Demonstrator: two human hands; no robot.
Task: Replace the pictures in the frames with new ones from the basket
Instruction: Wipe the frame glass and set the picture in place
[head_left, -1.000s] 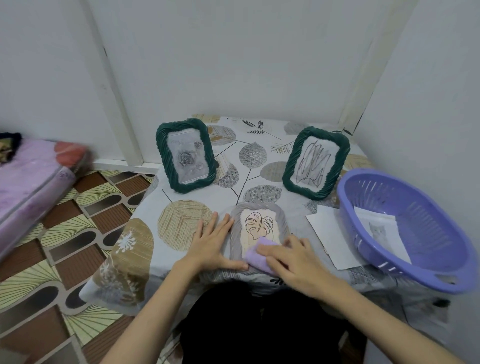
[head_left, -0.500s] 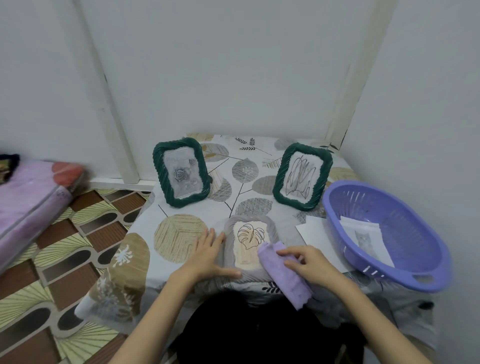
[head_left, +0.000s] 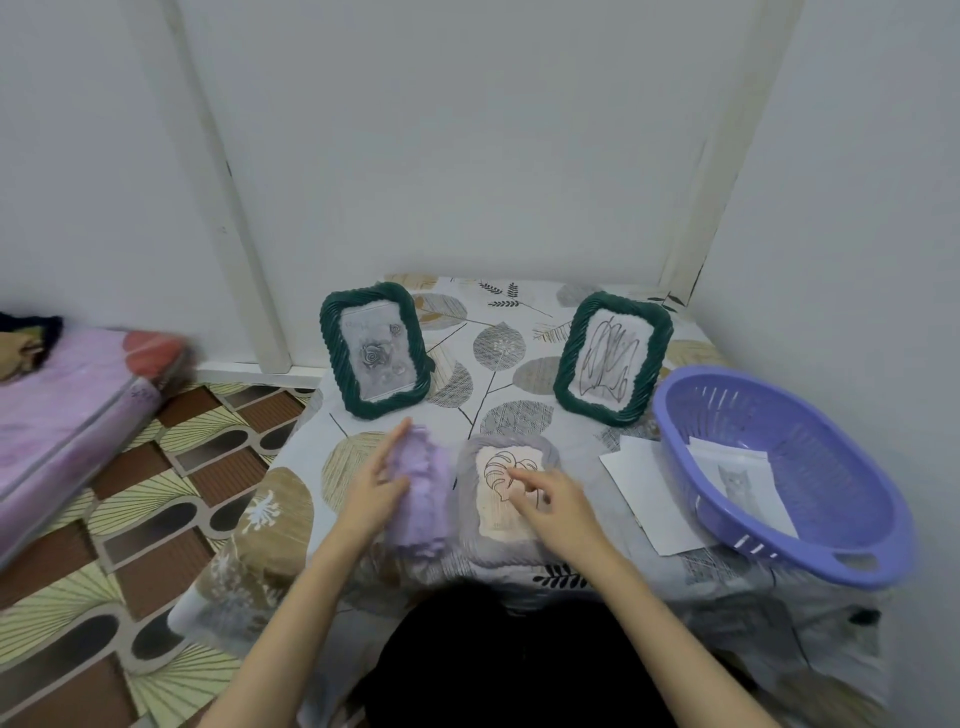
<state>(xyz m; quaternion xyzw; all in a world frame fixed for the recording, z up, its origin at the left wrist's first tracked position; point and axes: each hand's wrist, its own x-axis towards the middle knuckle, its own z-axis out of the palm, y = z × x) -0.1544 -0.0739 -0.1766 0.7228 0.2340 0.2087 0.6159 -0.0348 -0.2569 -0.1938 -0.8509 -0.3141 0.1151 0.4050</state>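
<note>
White walls corner a leaf-print tablecloth (head_left: 519, 358). Purple basket (head_left: 831, 540) at right holds a cat picture (head_left: 743, 480). Grey frame (head_left: 506, 545) lies flat, centre — right hand (head_left: 553, 501) over its leaf picture (head_left: 496, 467), fingers loosely spread. Left hand (head_left: 371, 491) grips a lilac cloth (head_left: 423, 488) just beside it.

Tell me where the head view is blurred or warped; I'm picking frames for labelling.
Head view: the left hand and purple cloth are smeared by motion blur; the green frames and basket stay fairly sharp; wide-angle distortion tilts the white wall strips inward; lighting is soft and even, with no glare on the grey frame.
</note>
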